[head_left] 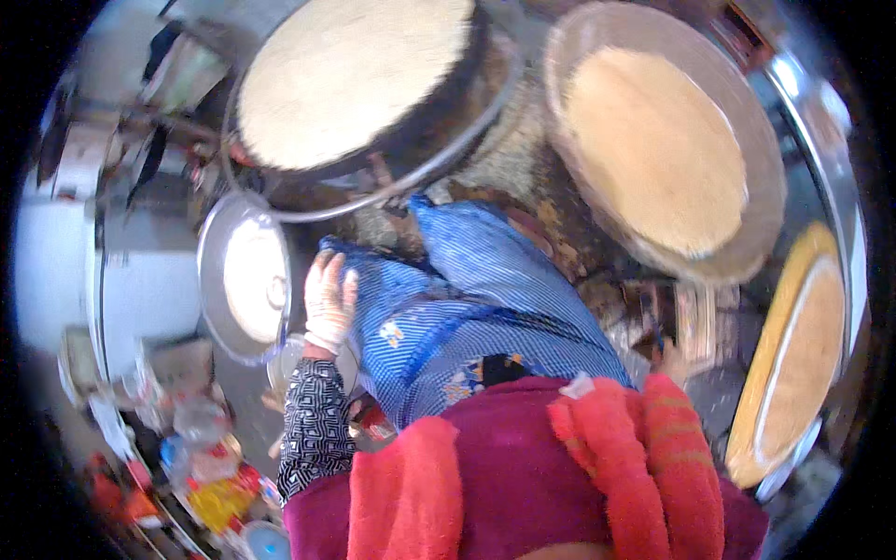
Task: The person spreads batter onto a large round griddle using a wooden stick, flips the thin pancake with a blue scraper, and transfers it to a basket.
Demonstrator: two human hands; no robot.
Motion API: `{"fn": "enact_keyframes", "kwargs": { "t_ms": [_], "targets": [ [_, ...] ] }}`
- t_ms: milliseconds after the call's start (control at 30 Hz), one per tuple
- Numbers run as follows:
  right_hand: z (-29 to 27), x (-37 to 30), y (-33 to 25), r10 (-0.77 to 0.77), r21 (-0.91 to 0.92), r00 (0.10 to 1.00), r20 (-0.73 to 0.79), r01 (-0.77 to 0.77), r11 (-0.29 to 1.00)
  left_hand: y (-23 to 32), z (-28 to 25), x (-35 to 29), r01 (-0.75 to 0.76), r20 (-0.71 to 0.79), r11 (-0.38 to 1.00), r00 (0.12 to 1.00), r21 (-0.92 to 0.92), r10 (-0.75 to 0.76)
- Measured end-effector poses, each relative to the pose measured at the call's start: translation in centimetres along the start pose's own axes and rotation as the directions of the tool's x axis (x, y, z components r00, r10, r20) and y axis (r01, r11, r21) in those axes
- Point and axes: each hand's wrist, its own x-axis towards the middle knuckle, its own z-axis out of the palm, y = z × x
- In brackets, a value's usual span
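Left hand [329, 303]: gloved fingers loosely spread, looks empty. Patterned sleeve [319, 420] could snag the clear basin [214, 303], tipping it. Right hand [668, 360]: can't tell.

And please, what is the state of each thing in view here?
Left hand: gloved, open
Right hand: mostly hidden, grip unclear
Blue striped cloth: worn, creased
Dark round pan: uncovered, pale contents
Brown bowl: uncovered, tan contents
Left basin: uncovered, whitish contents
Yellow-rimmed container: uncovered, tan contents
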Motion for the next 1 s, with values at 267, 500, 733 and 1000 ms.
{"fn": "enact_keyframes", "kwargs": {
  "t_ms": [267, 500, 733, 1000],
  "targets": [
    [-20.1, 4.1, -30.0, -0.577, 0.432, 0.383, -0.722, 0.9, 0.057, -1.5, -0.6, -1.4, 0.129, -0.054, 0.988, 0.99, -0.078, -0.134],
    [-25.0, 6.2, -50.5, -0.658, -0.285, -0.061, -0.75, 0.928, 0.239, -3.4, -4.4, 0.4, 0.138, -0.098, 0.989, 0.985, -0.052, -0.143],
    [-25.4, 5.8, -52.3, -0.711, -0.344, -0.011, -0.703, 0.88, 0.327, -15.7, -5.3, 0.8, 0.391, -0.139, 0.919, 0.908, -0.052, -0.394],
    [-25.0, 4.6, -53.9, -0.721, -0.347, -0.02, -0.693, 0.886, 0.309, -27.1, -2.1, 14.3, -0.076, 0.147, 0.695, 0.988, 0.715, -0.044]
  ]
}}
